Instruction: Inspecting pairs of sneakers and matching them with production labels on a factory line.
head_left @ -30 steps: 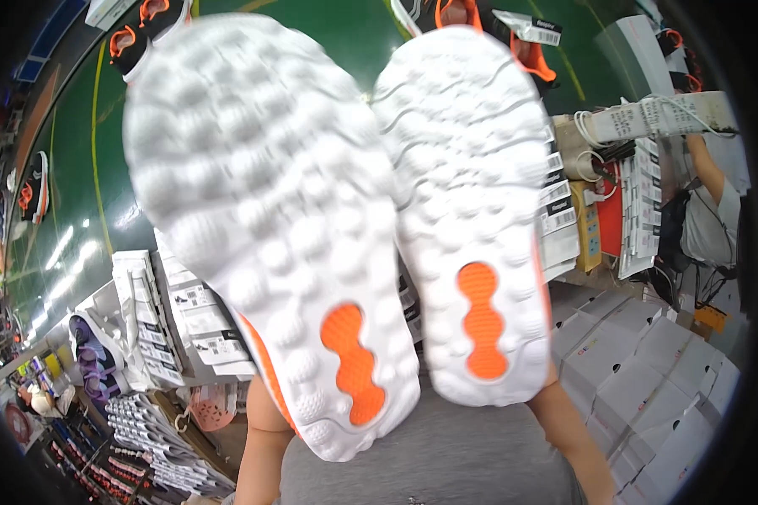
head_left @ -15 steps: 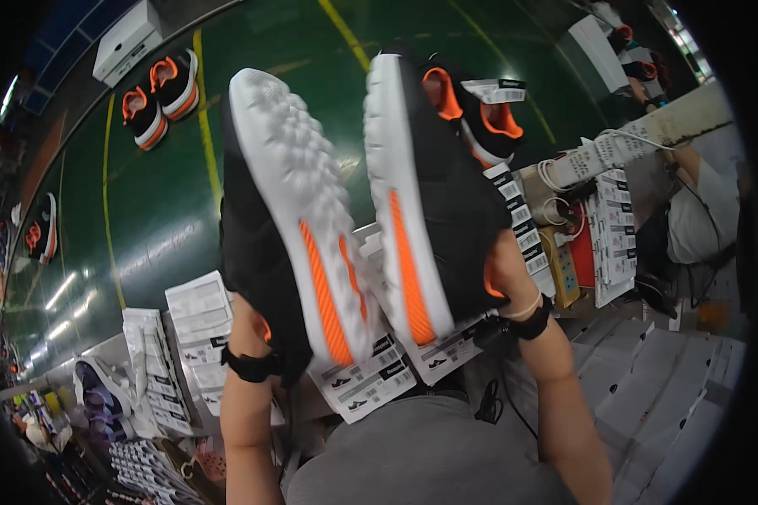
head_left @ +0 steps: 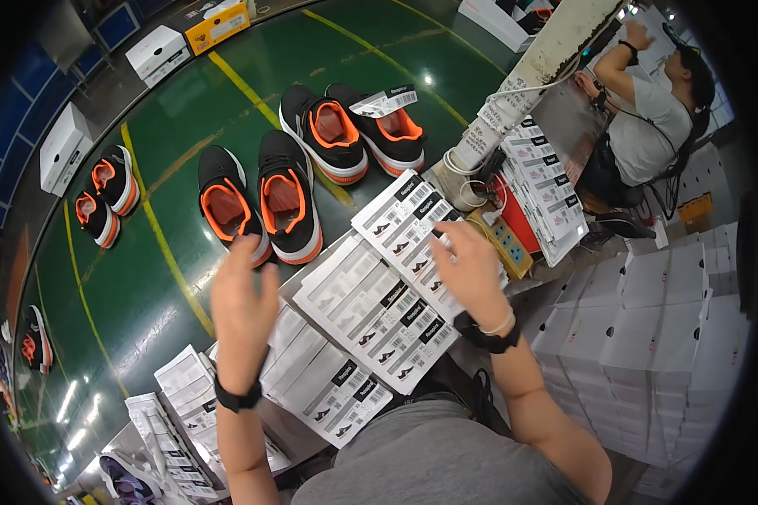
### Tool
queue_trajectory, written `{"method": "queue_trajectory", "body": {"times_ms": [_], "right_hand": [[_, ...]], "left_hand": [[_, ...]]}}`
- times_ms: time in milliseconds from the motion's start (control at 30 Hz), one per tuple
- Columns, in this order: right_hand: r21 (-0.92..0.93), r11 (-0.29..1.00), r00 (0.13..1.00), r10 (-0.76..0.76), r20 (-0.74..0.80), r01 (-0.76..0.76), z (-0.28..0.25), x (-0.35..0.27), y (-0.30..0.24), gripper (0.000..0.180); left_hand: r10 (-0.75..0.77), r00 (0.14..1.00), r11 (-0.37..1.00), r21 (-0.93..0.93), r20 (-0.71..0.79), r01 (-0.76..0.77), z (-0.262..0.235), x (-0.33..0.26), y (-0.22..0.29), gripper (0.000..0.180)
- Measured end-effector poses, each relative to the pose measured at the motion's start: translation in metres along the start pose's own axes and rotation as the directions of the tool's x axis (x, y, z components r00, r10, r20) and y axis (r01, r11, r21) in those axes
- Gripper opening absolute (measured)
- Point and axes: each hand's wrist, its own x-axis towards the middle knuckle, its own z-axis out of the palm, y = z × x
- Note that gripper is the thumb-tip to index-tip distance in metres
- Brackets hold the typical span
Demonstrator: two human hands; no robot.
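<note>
A pair of black shoes with orange lining (head_left: 261,204) stands on the green table (head_left: 135,295), just beyond my hands. My left hand (head_left: 242,305) hovers raised over the table edge, fingers loosely apart, holding nothing. My right hand (head_left: 469,268) hangs open above rows of white label sheets with small shoe pictures (head_left: 392,290). A black band sits on each wrist. A second black and orange pair (head_left: 352,135) carries a white tag (head_left: 384,103) further back.
More shoes lie at the left (head_left: 103,194) and far left edge (head_left: 35,338). White boxes (head_left: 66,147) sit at the table's far side. Stacked white boxes (head_left: 665,337) fill the right. Another person (head_left: 653,109) works at the upper right beside a white post (head_left: 522,84).
The pair of shoes I held up close to the camera, soles first, now stands on the green table. Both hands have let go and drawn back.
</note>
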Motion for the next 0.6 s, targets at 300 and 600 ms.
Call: {"method": "queue_trajectory", "body": {"times_ms": [300, 600], "right_hand": [[-0.114, 0.982, 0.982, 0.132, -0.135, -0.148, -0.004, -0.025, 0.073, 0.015], [-0.305, 0.884, 0.919, -0.389, -0.058, 0.355, -0.033, -0.034, 0.041, 0.006]], "left_hand": [[0.284, 0.880, 0.951, 0.002, 0.382, -0.308, 0.124, -0.016, 0.079, 0.062], [0.192, 0.863, 0.970, 0.045, 0.468, -0.241, 0.141, -0.022, 0.081, 0.080]]}}
